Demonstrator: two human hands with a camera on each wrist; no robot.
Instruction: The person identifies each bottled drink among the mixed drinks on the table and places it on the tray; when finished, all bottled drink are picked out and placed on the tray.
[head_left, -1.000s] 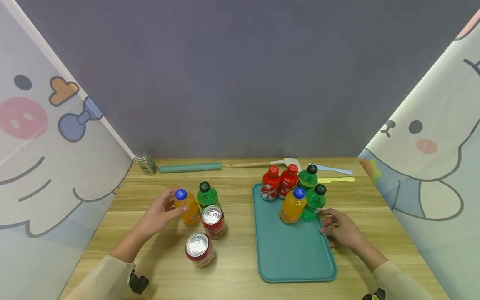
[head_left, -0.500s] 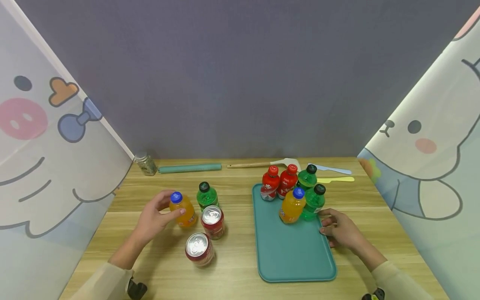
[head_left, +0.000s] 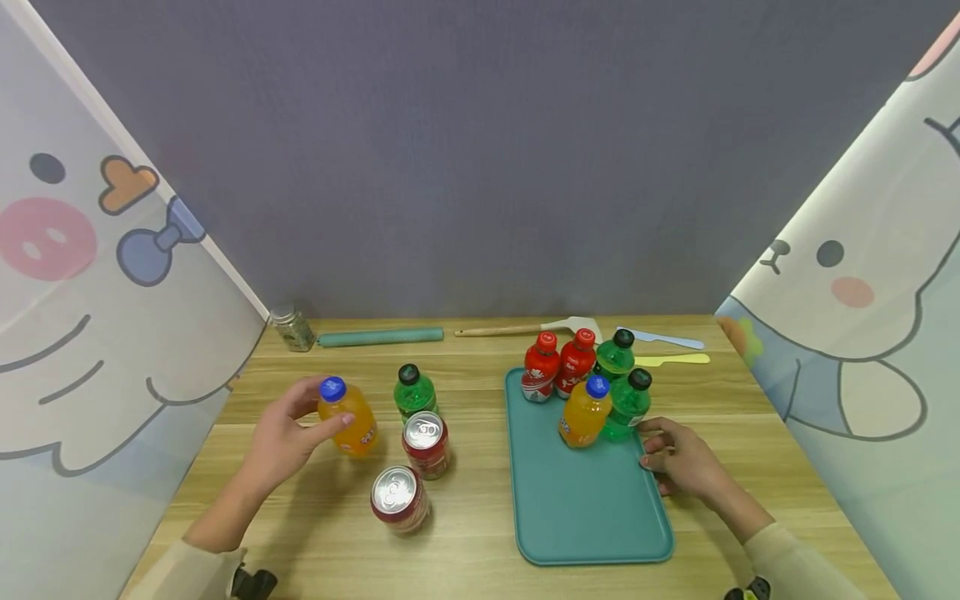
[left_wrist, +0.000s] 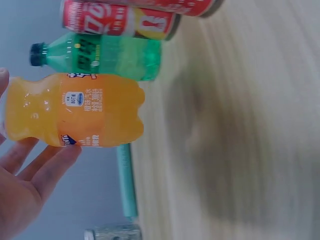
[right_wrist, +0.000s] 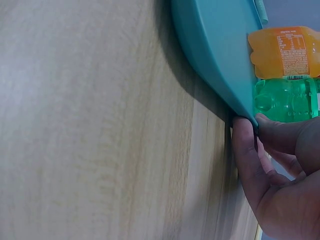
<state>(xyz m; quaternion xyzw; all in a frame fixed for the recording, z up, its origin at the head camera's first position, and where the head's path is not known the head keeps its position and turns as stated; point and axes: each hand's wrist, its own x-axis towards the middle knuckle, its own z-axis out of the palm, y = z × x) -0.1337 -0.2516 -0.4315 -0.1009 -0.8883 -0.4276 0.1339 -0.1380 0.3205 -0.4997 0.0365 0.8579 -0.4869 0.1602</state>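
Note:
My left hand (head_left: 281, 437) grips an orange soda bottle (head_left: 348, 423) with a blue cap, thumb on one side and fingers on the other. In the left wrist view the orange soda bottle (left_wrist: 82, 110) is close above the wooden table. Beside it stand a green soda bottle (head_left: 415, 393) and two red soda cans (head_left: 426, 446). On the right, my right hand (head_left: 686, 458) pinches the right rim of a teal tray (head_left: 588, 512) between thumb and fingers. Two red bottles (head_left: 542, 367), another orange soda bottle (head_left: 585, 415) and two green bottles (head_left: 628, 407) stand together at the tray's far end.
Along the back of the table lie a teal roll (head_left: 381, 336), a spatula (head_left: 517, 328), a pale blue knife (head_left: 660, 337) and a yellow knife (head_left: 672, 360). A small glass jar (head_left: 292, 329) stands at the back left. A grey wall (head_left: 480, 167) rises behind.
My left hand has moved left with the orange soda bottle, away from the green bottle. My right hand and the tray have stayed in place.

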